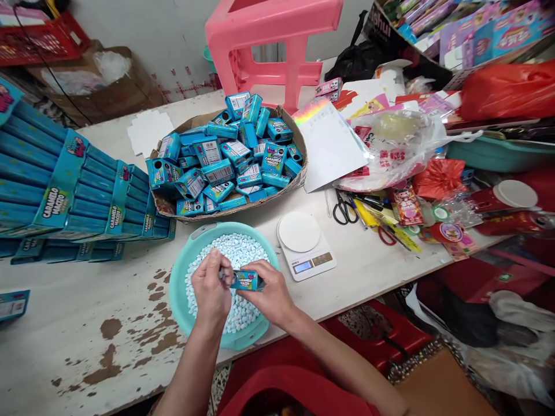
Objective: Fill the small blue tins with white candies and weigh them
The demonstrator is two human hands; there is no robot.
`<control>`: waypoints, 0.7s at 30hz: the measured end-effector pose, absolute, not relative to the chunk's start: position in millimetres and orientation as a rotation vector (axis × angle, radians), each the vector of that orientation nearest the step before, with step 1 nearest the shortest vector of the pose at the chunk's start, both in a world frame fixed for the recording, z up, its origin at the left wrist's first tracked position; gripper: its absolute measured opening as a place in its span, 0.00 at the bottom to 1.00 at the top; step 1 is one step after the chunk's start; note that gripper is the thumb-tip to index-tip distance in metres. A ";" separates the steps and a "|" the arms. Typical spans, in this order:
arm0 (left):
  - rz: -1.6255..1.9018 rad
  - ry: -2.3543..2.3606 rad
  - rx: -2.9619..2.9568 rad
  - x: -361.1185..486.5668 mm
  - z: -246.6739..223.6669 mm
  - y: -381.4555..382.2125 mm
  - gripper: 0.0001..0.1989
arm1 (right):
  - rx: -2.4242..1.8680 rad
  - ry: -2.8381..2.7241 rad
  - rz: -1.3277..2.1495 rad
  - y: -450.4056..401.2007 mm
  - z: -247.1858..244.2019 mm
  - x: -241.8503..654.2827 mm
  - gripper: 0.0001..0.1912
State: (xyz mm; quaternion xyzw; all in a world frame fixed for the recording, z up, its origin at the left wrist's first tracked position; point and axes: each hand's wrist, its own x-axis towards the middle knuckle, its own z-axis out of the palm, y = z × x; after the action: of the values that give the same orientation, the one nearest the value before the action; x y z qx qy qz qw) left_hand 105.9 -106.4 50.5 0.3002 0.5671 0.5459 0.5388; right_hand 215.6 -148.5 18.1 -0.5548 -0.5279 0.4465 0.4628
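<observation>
Over the basin, my right hand point(272, 292) pinches a small blue candy box point(245, 280) printed "Caramelo Macizo". Close to the box's left end, my left hand point(212, 289) is closed with thumb and fingers together. A small greyish thing point(224, 274) shows at those fingertips, too small to make out. Beneath both hands stands a turquoise basin point(178, 289) with many pale blue and white candies point(236, 245) in it. Behind it, a cut-down cardboard tray point(299, 151) is heaped with more blue candy boxes point(217, 173).
A white kitchen scale point(299, 237) sits right of the basin. Stacked blue display packs point(78, 190) rise at the left. Scissors point(346, 208), pens and bags clutter the right side. An upturned pink stool point(273, 34) stands behind. A red chair point(277, 393) is at the front edge.
</observation>
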 end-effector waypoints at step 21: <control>-0.100 1.195 2.683 212.2 -14.9 145.5 0.25 | -1.546 -1.088 0.747 -93.6 -70.4 376.6 0.19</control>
State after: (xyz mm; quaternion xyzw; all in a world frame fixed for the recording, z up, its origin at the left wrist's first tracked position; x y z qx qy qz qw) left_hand 212.2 145.5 -14.9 0.9083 0.4044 -0.0338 0.1012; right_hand 376.6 -93.6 -70.4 -0.6466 -0.4550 0.3126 0.5265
